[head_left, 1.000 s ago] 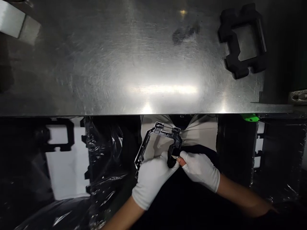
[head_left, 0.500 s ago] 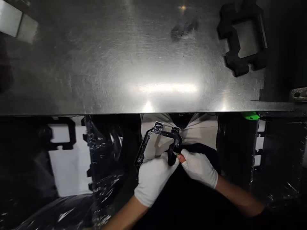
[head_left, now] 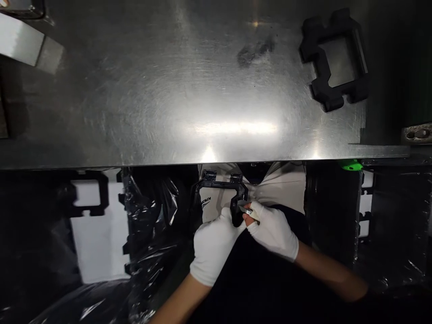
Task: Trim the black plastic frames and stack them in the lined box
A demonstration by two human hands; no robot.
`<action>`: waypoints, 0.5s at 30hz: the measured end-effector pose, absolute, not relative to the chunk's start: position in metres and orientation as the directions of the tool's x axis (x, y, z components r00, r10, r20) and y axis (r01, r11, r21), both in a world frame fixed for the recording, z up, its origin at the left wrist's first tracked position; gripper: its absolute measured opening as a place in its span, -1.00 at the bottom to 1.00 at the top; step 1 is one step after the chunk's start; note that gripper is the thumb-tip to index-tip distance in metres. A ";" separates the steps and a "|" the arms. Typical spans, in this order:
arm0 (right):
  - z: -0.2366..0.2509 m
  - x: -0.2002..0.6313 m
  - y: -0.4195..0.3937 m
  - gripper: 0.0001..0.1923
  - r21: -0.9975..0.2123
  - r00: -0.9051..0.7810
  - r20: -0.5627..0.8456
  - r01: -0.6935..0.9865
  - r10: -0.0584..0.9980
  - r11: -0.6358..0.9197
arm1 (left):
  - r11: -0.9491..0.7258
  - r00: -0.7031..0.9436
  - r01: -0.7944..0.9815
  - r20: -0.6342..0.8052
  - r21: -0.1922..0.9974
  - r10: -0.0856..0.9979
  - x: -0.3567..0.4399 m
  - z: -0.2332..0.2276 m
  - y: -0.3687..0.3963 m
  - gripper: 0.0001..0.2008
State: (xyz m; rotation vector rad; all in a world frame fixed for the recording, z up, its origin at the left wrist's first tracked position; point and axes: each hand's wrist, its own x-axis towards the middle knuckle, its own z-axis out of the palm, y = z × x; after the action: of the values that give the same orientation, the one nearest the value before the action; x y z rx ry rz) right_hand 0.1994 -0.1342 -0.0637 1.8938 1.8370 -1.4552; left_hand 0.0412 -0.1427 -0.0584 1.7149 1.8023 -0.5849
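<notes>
Above my lap, below the metal table's front edge, is a black plastic frame with two small tabs on its far side. My left hand, in a white glove, grips the frame's near right part between thumb and fingers. In my right hand, also gloved but with bare fingertips showing, is a small knife, its blade against or very close to the frame's right side. Both hands are closed. The left fingers under the frame are hidden.
On the metal table lies another black frame at the right, with a white block at the far left. Black plastic-lined boxes flank my legs; the left one holds a frame on a white sheet. A green object sits by the table edge.
The held frame has turned flatter and shifted slightly left. My right hand has moved a little left and up, and the knife blade now shows at the frame's right side.
</notes>
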 end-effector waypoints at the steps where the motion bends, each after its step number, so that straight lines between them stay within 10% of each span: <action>1: -0.064 0.195 -0.131 -0.75 -0.495 -0.203 -0.679 0.836 0.706 -0.235 | 0.062 0.016 0.993 -0.643 0.098 0.766 0.041 -0.060 -0.144 -0.55; 15: -0.065 0.191 -0.118 -0.79 -0.542 -0.176 -0.652 0.788 0.737 -0.291 | 0.150 -0.047 0.983 -0.654 0.102 0.755 0.045 -0.063 -0.140 -0.64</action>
State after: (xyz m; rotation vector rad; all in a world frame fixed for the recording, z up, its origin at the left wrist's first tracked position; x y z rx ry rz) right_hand 0.1914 -0.1176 -0.0650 1.9818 1.8377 -1.4956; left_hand 0.0454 -0.1399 -0.0634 1.6564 1.8542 -0.5111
